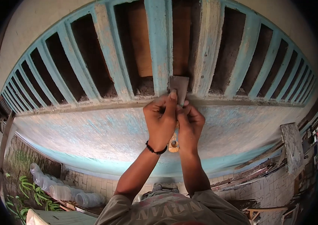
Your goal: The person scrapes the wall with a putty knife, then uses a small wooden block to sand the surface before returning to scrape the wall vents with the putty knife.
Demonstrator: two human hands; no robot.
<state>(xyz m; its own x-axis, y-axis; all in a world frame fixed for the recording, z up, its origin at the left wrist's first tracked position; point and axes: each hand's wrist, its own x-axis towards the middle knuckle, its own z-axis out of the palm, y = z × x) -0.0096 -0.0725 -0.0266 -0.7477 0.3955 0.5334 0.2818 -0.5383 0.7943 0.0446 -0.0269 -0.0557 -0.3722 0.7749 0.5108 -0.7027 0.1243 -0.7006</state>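
A scraper (179, 87) with a flat grey blade and a worn yellow handle is held upright at the foot of the slatted wall opening. My left hand (162, 118) has its fingers closed on the scraper, the thumb lying on the blade. Beside it, my right hand (190, 122) is closed around the scraper just below the blade. The handle end, with a hole in it, shows between my wrists. Behind the blade stand slats (160, 48) with peeling turquoise paint, above a narrow ledge (129, 105).
Below the ledge is a wall (102, 125) with patchy, scraped paint. Clear plastic containers (61, 191) and green plants (27, 187) are at the lower left. A weathered board (292, 146) leans at the right, near stacked wood strips (241, 176) on the tiled floor.
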